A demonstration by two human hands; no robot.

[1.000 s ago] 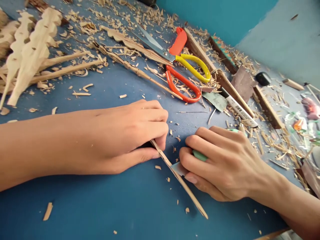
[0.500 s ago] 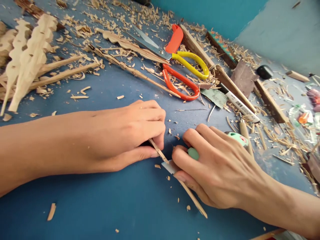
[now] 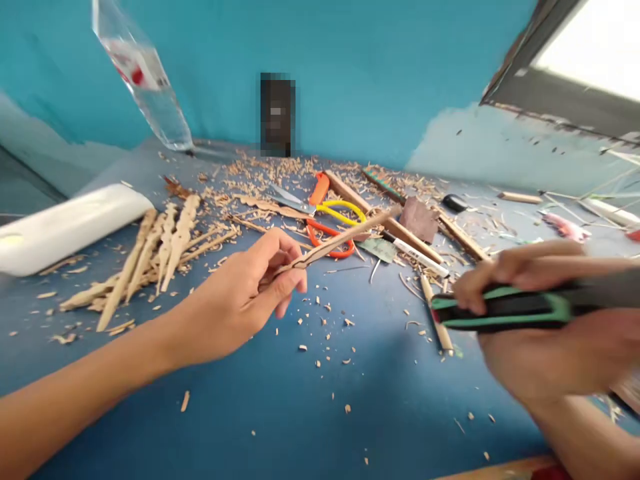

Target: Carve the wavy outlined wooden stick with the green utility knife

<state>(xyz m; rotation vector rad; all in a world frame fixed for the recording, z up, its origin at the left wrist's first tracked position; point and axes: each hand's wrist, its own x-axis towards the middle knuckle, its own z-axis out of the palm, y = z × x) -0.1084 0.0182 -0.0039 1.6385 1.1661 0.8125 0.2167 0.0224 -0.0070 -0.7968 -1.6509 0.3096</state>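
My left hand (image 3: 250,293) is closed round one end of a thin, carved wooden stick (image 3: 340,239), pinched between thumb and fingers. The stick slants up and to the right above the table, its far end passing in front of the scissors (image 3: 335,213). Over at the right, my right hand (image 3: 550,347) is wrapped round a knife (image 3: 515,310) with a black and green handle. The handle's butt faces left. A grey part runs off toward the right edge, blurred by motion. Knife and stick are well apart.
Carved wooden pieces (image 3: 177,240) are heaped at the left beside a white curved object (image 3: 75,227). A plastic bottle (image 3: 160,107) stands by the wall. Wooden bars (image 3: 400,233), a white marker (image 3: 423,259) and sandpaper (image 3: 420,219) lie among shavings.
My left hand has lifted the stick off the table and turned it. My right hand has drawn the knife away to the right and raised it. The view has tilted up.
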